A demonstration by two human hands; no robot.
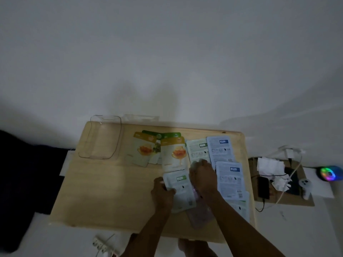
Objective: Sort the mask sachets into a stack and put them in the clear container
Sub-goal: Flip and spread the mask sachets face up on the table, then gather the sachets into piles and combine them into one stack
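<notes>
Several mask sachets lie spread over a low wooden table (104, 191). My left hand (163, 193) grips the left edge of a pale green-label sachet (181, 190) lying face down. My right hand (203, 175) rests fingers-down on another green-label sachet (197, 149) beyond it. Two honey sachets (173, 154) (141, 151) and green-topped ones (167, 135) lie at the back middle. Blue-label sachets (220, 148) (230, 179) lie to the right. A pinkish sachet (201, 216) sits under my right forearm. The clear container (101, 138) stands empty at the table's back left.
A clear lid (141, 118) leans at the table's back edge against the wall. Right of the table, a board on the floor holds a phone (263, 187), tissues (270, 165) and cables. A glowing coloured light (327, 173) sits further right. A power strip (101, 244) lies at the front.
</notes>
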